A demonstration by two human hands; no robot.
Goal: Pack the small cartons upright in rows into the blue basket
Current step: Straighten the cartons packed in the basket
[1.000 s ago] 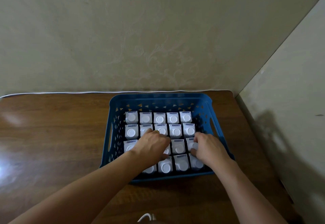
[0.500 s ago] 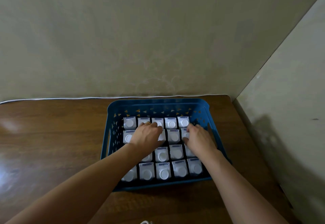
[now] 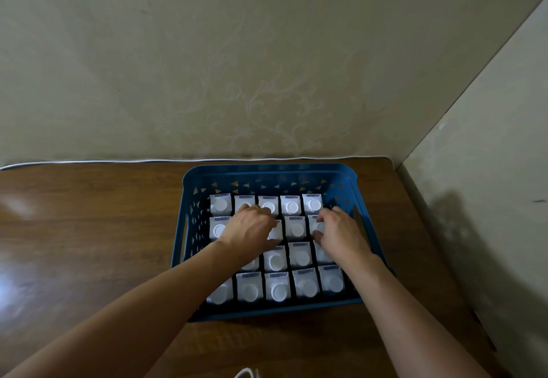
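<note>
brown wooden table [image 3: 89, 229], white cable [image 3: 118, 161] along its far edge, patterned beige wall [image 3: 237, 66]

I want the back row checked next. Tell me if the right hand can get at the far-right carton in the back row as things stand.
Probably yes. The right hand already rests on the cartons just in front of the far-right back-row carton, whose top is uncovered. The blue basket is open above, and the left hand lies well to the side.

Both forearms are bare, with no sleeves in view. The left hand [image 3: 249, 230] wears a gold-coloured ring [image 3: 255, 206] on one finger.
</note>
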